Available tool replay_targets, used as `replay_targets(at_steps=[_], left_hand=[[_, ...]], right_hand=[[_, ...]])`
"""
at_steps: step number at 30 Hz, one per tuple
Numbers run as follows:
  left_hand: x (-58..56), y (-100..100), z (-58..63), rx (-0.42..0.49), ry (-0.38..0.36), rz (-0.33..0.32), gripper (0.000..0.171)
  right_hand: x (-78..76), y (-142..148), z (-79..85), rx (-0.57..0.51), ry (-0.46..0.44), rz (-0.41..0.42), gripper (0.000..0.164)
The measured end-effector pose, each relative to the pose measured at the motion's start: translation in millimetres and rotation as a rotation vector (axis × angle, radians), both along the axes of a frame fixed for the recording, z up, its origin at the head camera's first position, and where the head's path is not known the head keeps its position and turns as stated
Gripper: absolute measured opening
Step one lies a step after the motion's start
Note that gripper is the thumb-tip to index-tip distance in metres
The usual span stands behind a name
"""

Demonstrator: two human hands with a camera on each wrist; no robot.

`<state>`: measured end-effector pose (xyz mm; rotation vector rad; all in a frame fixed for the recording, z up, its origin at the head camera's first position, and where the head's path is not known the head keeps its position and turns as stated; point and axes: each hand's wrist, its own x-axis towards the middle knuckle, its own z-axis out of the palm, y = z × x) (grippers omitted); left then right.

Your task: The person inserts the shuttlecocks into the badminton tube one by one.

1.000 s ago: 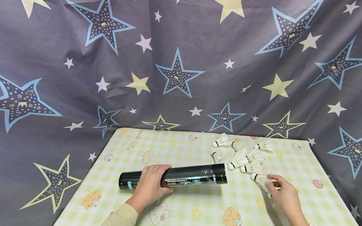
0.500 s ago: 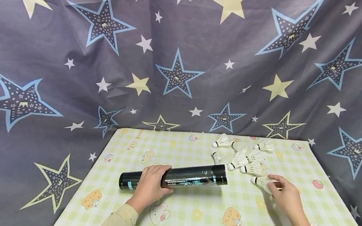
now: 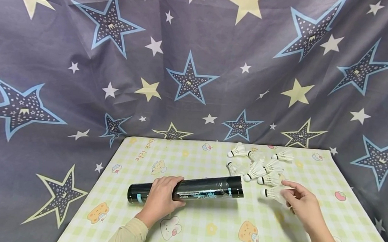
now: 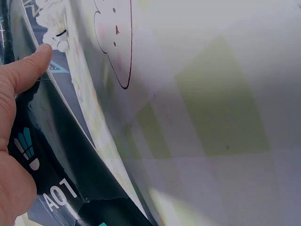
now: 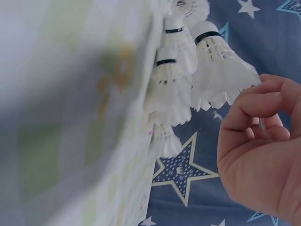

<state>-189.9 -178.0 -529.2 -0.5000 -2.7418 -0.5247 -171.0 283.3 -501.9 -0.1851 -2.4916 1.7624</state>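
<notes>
One black BOKA shuttlecock tube [image 3: 209, 190]: slanted over the green-checked tablecloth [image 3: 177, 161], the person's left hand [image 3: 162, 196] wrapped round it. One white shuttlecock [image 3: 273, 194], black-banded: pinched by its skirt in the right hand [image 3: 305, 207], cork facing the tube, apart from it. Seven loose shuttlecocks [image 3: 255, 172]: I counted them clustered beyond. One star-print curtain [image 3: 188, 25]: hung behind.

The left hand [image 3: 163, 195] grips from above while the right hand [image 3: 305, 208] pinches.

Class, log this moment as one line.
left hand: grips black tube | right hand: pinches shuttlecock | other shuttlecocks: on table
</notes>
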Motion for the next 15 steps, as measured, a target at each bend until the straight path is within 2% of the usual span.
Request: replay_targets(at_steps=[4,11,15], left_hand=[[-0.1,0,0.2,0.000,-0.001,0.001,0.088],[0.4,0,-0.5,0.000,-0.001,-0.001,0.087],[0.6,0,-1.4,-0.006,0.000,-0.003,0.087]], right_hand=[[0.8,-8,8.0,-0.110,-0.004,0.051,0.024],[0.4,-25,18.5,-0.270,0.017,0.129,0.025],[-1.0,-34,20.1,-0.327,0.008,0.179,0.026]])
